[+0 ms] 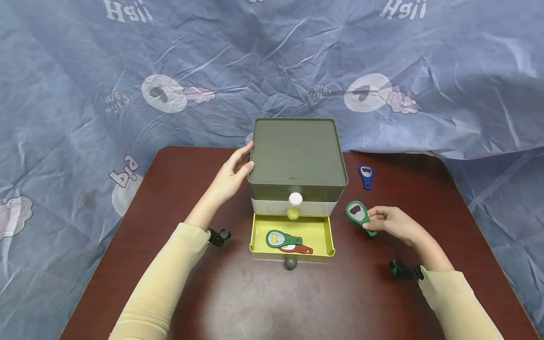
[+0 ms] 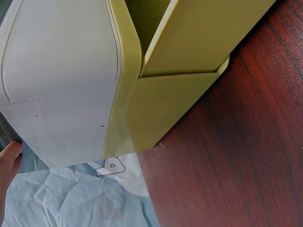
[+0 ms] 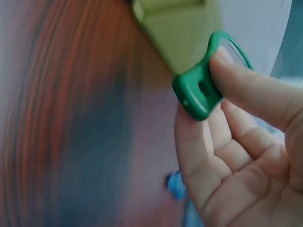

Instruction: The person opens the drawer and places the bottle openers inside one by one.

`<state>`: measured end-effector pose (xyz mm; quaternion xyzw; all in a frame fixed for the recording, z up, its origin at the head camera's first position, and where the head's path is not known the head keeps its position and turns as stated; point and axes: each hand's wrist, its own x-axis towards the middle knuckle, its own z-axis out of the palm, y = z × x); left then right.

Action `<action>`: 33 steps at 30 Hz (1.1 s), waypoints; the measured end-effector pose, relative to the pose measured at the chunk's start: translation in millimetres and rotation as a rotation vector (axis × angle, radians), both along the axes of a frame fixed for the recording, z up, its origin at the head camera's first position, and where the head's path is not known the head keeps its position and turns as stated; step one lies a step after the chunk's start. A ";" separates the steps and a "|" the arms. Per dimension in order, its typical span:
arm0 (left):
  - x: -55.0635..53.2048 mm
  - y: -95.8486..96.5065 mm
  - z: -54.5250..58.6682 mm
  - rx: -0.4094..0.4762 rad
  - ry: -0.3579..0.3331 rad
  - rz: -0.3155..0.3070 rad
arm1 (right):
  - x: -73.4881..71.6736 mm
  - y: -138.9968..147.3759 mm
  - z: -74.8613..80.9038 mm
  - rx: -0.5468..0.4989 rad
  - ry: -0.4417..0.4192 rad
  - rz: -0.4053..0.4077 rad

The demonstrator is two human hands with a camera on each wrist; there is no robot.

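Between thumb and fingers, my right hand pinches a green bottle opener by its handle, to the right of the drawer box; its green handle end shows large in the right wrist view. My left hand rests against the left side of the stacked drawer box, fingers at its top edge. The yellow bottom drawer is pulled out. Inside it another green bottle opener overlaps a red bottle opener.
A blue bottle opener lies on the dark red table to the right of the box. The white middle drawer and the grey-green top drawer are closed. Behind the table hangs a blue patterned cloth.
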<state>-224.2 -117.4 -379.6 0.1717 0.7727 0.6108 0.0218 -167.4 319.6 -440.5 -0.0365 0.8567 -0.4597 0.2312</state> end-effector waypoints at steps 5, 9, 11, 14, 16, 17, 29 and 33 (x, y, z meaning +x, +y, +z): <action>0.8 0.0 0.5 0.011 0.009 0.004 | 14.2 -27.8 18.1 -0.001 0.015 0.106; 0.9 1.0 1.0 0.013 0.008 0.001 | 23.3 -50.8 27.2 -0.027 0.040 0.196; 0.8 1.0 1.1 0.010 0.007 0.002 | 25.8 -62.7 30.2 -0.033 0.058 0.226; 1.0 0.7 1.3 0.004 0.006 0.007 | 27.5 -81.4 32.7 0.006 0.108 0.246; 0.8 0.5 0.8 0.002 0.008 0.009 | 27.9 -94.0 32.8 0.049 0.145 0.251; 0.7 0.2 0.2 -0.001 0.009 0.011 | 27.7 -100.3 32.1 0.071 0.164 0.253; 1.4 1.2 -0.7 -0.001 -0.001 0.005 | 25.3 -151.8 14.0 0.147 0.171 0.282; 1.4 1.0 -0.1 -0.003 0.003 0.008 | 26.2 -159.2 6.8 0.151 0.153 0.269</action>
